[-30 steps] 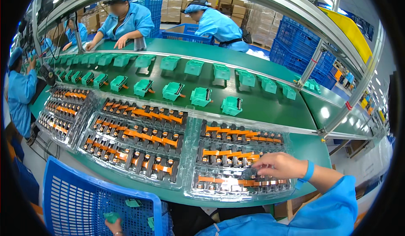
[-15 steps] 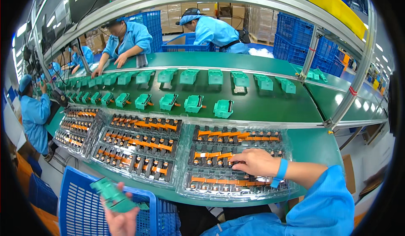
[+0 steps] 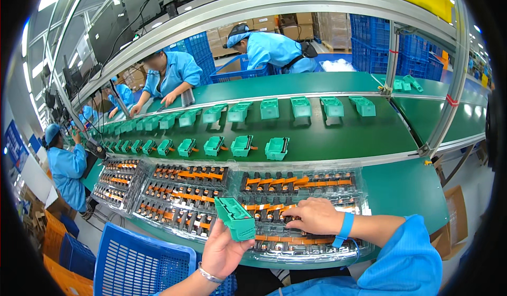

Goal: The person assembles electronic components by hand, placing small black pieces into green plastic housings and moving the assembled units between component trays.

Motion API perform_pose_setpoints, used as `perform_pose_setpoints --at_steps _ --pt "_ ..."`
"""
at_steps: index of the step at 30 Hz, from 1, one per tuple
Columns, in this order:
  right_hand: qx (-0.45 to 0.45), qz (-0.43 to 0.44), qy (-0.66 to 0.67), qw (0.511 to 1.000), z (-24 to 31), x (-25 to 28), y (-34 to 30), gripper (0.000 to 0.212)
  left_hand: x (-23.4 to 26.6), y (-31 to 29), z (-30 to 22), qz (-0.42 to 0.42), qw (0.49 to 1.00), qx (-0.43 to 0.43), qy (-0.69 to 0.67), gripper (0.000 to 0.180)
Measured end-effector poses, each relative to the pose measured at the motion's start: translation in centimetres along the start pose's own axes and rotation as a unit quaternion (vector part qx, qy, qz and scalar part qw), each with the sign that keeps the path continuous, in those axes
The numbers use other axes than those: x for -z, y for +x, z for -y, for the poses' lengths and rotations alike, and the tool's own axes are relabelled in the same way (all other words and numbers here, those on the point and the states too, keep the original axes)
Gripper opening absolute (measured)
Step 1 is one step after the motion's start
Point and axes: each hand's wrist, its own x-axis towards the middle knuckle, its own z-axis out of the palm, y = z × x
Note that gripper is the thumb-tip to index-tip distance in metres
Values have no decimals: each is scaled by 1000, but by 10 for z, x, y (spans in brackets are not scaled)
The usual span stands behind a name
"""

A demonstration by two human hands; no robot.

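My left hand (image 3: pixel 224 251) grips a green plastic housing (image 3: pixel 235 223), hollow and box-shaped, and holds it tilted above the near edge of the bench. My right hand (image 3: pixel 317 216), with a blue band at its wrist, is over the middle row of the right clear plastic tray (image 3: pixel 364 190). Its fingers are drawn together at the black parts with orange ribbon strips (image 3: pixel 264 207); whether they pinch one is hidden. More such black parts (image 3: pixel 182 195) lie in rows in the middle tray.
Beyond the trays, green housings stand in two rows on a green conveyor (image 3: pixel 338 137). A blue crate (image 3: pixel 142 259) is at my lower left. A metal frame post (image 3: pixel 449 100) rises at right. Several people in blue work across the line and at far left.
My left hand has risen to the right with the green housing, from over the blue crate to in front of the trays. My right hand stays at the tray's middle row.
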Motion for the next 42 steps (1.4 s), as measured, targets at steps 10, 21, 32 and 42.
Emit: perform_pose_setpoints --at_steps 10,21,32,42 --pt "21 -68 140 988 -18 -1 4 33 16 27 22 -49 998 29 -2 32" --pt "-67 -137 642 751 -28 41 -8 22 17 26 25 -76 982 -10 171 47" --pt "80 -227 431 870 18 21 5 20 15 23 31 -83 932 -90 340 55" --pt "53 -207 342 915 14 5 9 17 2 21 33 -83 912 -77 395 55"
